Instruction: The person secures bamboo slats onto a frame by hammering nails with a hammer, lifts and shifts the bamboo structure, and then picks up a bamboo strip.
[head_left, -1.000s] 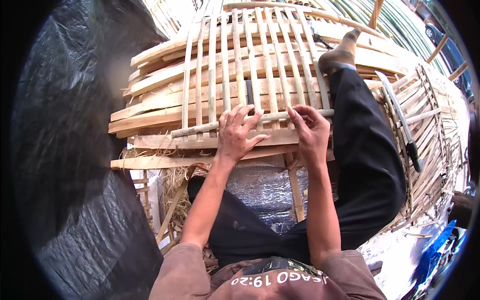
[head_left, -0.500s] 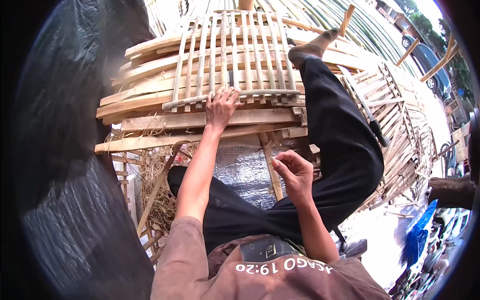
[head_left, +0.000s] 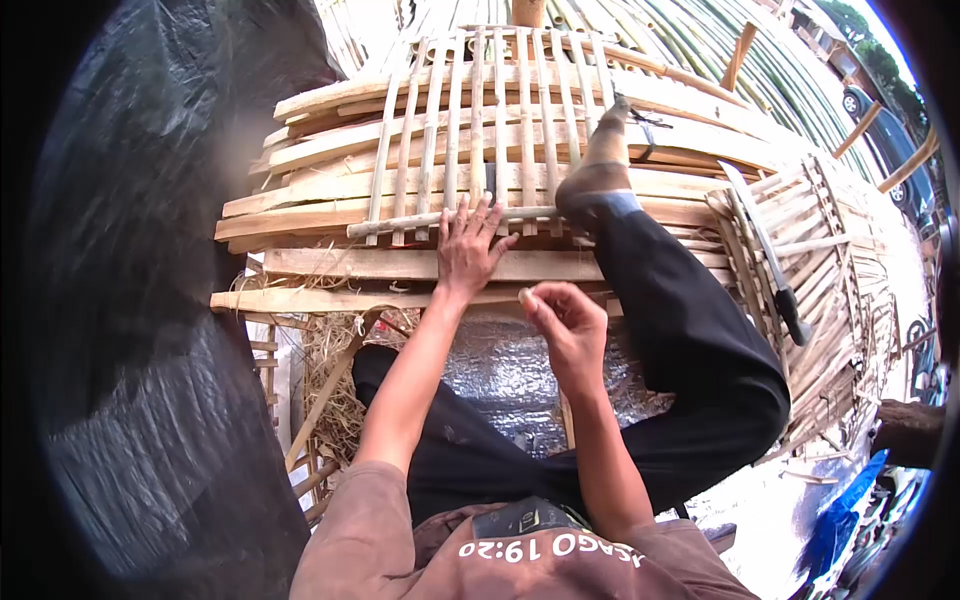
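Observation:
A bamboo slat rack (head_left: 452, 130), with thin parallel strips and a round crosspiece (head_left: 400, 224) at its near end, lies on stacked wooden boards. My left hand (head_left: 470, 248) rests on the crosspiece, fingers spread and pointing away from me. Closer to my body, my right hand (head_left: 572, 325) is raised, thumb and fingers pinched together. A small pale spot shows at its thumb tip, and I cannot make out what the pinch holds. My bare foot (head_left: 598, 165) is on the right edge of the rack, hiding that end of the crosspiece.
A long blade with a black handle (head_left: 790, 312) lies at the right by a pile of bamboo lattice pieces (head_left: 840, 290). Black plastic sheeting (head_left: 170, 400) hangs on the left. Long bamboo poles (head_left: 680, 50) stretch behind, and loose straw (head_left: 335, 375) lies below left.
My foot has moved left and nearer, onto the rack's right edge. The right hand has shifted slightly towards the left hand, still pinched. The left hand stays at the crosspiece; the view has shifted.

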